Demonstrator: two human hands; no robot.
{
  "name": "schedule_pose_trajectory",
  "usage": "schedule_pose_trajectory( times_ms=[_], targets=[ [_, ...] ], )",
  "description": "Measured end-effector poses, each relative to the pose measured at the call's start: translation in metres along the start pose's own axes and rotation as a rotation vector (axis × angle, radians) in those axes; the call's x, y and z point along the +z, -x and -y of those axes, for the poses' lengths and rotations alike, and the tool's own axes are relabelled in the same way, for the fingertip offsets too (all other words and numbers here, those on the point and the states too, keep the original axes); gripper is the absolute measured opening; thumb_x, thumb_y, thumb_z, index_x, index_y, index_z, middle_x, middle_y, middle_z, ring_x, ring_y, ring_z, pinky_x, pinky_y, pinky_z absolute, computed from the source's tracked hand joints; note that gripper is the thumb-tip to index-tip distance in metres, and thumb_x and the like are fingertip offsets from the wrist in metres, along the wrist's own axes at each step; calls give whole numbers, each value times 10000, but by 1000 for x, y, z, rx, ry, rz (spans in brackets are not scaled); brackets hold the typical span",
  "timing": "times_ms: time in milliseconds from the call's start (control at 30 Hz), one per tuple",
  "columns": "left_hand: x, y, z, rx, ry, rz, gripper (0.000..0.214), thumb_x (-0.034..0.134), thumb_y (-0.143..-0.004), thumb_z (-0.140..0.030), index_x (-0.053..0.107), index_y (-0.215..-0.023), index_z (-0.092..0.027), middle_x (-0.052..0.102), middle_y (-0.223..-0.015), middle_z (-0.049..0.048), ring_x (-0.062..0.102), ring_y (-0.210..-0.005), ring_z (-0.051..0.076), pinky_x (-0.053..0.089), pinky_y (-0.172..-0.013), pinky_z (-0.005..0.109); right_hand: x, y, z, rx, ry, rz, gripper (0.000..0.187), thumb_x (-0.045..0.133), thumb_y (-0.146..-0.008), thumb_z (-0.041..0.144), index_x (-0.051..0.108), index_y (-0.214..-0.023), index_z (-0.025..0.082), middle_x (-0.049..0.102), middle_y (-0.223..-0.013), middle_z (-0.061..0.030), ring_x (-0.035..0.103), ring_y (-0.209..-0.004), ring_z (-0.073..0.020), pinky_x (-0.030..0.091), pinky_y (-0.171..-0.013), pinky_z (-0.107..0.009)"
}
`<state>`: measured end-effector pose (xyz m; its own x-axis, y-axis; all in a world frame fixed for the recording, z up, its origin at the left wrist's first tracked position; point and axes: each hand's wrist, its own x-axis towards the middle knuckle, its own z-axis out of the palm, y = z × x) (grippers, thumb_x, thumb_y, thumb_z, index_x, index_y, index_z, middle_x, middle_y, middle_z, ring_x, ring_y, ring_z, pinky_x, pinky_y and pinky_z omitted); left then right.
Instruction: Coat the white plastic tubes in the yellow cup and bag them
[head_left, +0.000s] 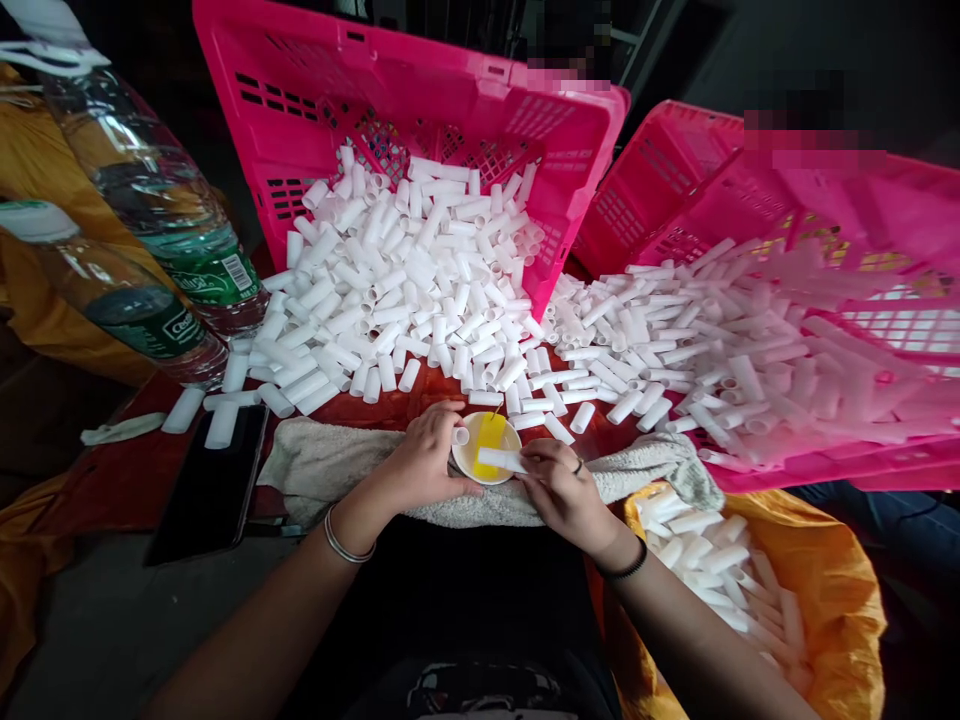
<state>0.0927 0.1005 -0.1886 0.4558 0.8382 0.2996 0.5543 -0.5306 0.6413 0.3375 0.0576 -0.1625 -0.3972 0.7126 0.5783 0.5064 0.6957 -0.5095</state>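
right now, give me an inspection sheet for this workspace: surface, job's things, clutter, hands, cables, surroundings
surface: red tabletop, beige towel along its near edge
job's things: small bowl of yellow liquid on the towel; loose white tubes heaped behind
clutter: two water bottles, black phone
hands: left hand pinches a short tube at the bowl's rim; right hand holds a long tube across the bowl
cables: nothing seen
surroundings: tipped pink crates; orange bag with more tubes
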Motion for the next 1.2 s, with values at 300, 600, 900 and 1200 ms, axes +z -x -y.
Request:
schedule_pose_trajectory(
  times_ms=[300, 600, 900, 1200],
  targets=[
    [-38, -10, -49, 262, -304, 13, 213, 455, -994, -240, 535, -1186, -194, 660, -1010, 85, 647, -912, 239, 569, -803, 392, -24, -32, 39, 553, -445, 2, 304, 586, -928, 522, 595, -964, 220, 633, -757, -13, 600, -623, -145, 526, -537, -262],
    [-28, 14, -102, 12, 250, 448, 241, 404, -1016, -326, 597, -942, -201, 651, -805, 18, 619, -706, 167, 522, -620, 278, -46, -8, 62, 3, 149, 46, 154, 480, -926, 268, 580, -810, 249, 631, -671, -28, 580, -604, -188, 497, -614, -344],
    [3, 38, -127, 202, 28, 305, 316, 541, -963, -352, 534, -1220, -168, 666, -1150, 172, 656, -1065, 348, 568, -910, 535, -63, 43, 95, 501, 313, -32, 334, 385, -1009, 291, 481, -693, 239, 546, -533, 6, 512, -436, -139, 394, -441, -256],
    [-15, -2, -4, -43, -21, 165, 1062, 833, -709, -375, 180, -1529, -200, 337, -1562, 245, 341, -1449, 424, 380, -1139, 615, -118, 65, 46, 596, 791, 202, 421, 635, -849, 549, 697, -1006, 163, 731, -865, -179, 706, -712, -335, 558, -597, -438]
  ],
)
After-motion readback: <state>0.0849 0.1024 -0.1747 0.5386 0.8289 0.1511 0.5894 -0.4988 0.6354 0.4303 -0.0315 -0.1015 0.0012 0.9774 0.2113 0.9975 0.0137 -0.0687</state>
